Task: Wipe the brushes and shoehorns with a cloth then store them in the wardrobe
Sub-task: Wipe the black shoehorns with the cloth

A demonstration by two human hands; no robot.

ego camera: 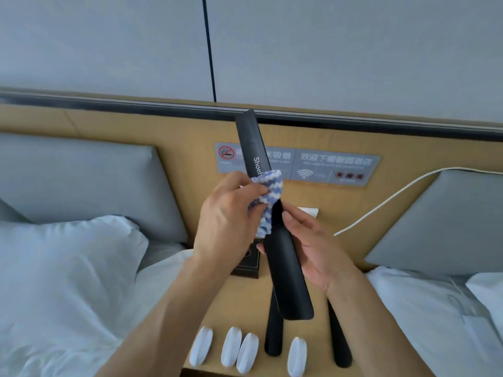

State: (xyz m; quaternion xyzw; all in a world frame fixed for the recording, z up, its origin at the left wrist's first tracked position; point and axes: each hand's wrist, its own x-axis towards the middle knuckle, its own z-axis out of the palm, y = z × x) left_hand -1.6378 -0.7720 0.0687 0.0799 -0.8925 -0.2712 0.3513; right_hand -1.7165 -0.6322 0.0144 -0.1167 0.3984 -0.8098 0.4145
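Centre frame, your right hand [315, 246] grips the black shoehorn [283, 240] around its wide lower part, slanting up toward the headboard. Your left hand [231, 213] pinches the blue-and-white cloth [268, 197] against its shaft. Bottom centre, on the nightstand [245, 297], lie two more shoehorns [273, 336] and four white brushes [201, 346].
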